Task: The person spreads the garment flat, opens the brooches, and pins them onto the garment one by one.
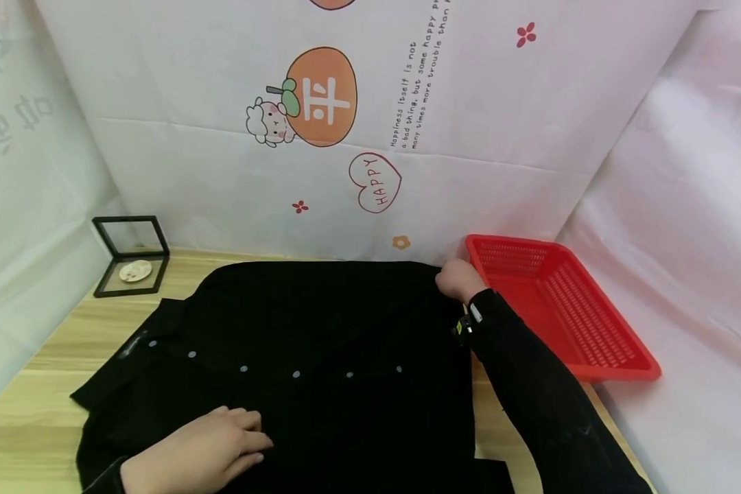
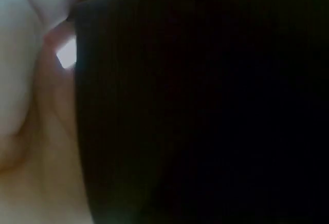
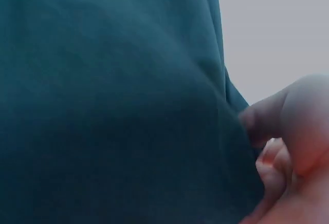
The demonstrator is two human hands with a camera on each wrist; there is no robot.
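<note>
A black button-up shirt lies spread over the wooden table, its collar toward the left and a row of pale buttons running across it. My right hand grips the shirt's far right corner, beside the red basket. In the right wrist view, the fingers are bent at the edge of the cloth, which looks dark teal there. Over the near left part of the shirt is my left hand, fingers loosely bent. Dark cloth fills most of the left wrist view, with part of the hand along its left side.
A red plastic basket stands at the right, partly behind my right forearm. At the back left, a black-framed clear case holds a round pale disc. Behind the table hangs a white printed sheet, with more white sheeting on both sides.
</note>
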